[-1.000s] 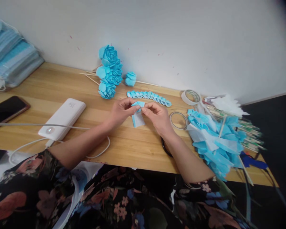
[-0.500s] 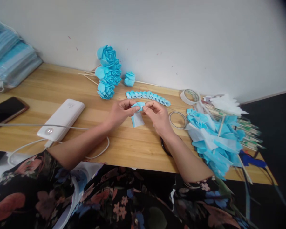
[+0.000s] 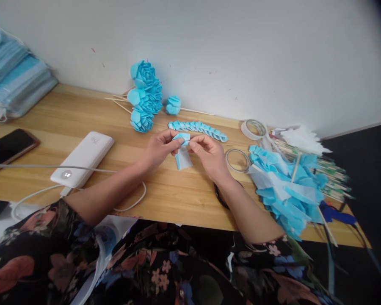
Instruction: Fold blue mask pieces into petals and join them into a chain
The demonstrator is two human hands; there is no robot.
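Between the thumb and fingers of my left hand (image 3: pixel 161 148) is a small folded blue fabric petal (image 3: pixel 183 138). My right hand (image 3: pixel 208 152) is pinched closed at the petal's right edge; whether its fingertips grip that edge or something tiny is hidden. Just below the hands lies a blue-and-white fabric piece (image 3: pixel 184 158), partly covered by my left fingers. Behind them, a curved row of folded petals (image 3: pixel 198 128) runs along the table. A single blue fabric flower (image 3: pixel 173 105) on a thin stick rests farther back.
Several finished blue flowers (image 3: pixel 144 97) lie against the wall. Tape rolls (image 3: pixel 237 160) and a heap of blue fabric (image 3: pixel 288 186) are at the right. A white power bank (image 3: pixel 82 159) with cables, a phone (image 3: pixel 11 148) and packed face masks (image 3: pixel 22 80) sit left.
The right fingertips have shifted to the petal's right edge, and more of the petal's face now shows. My left hand keeps its hold in nearly the same place.
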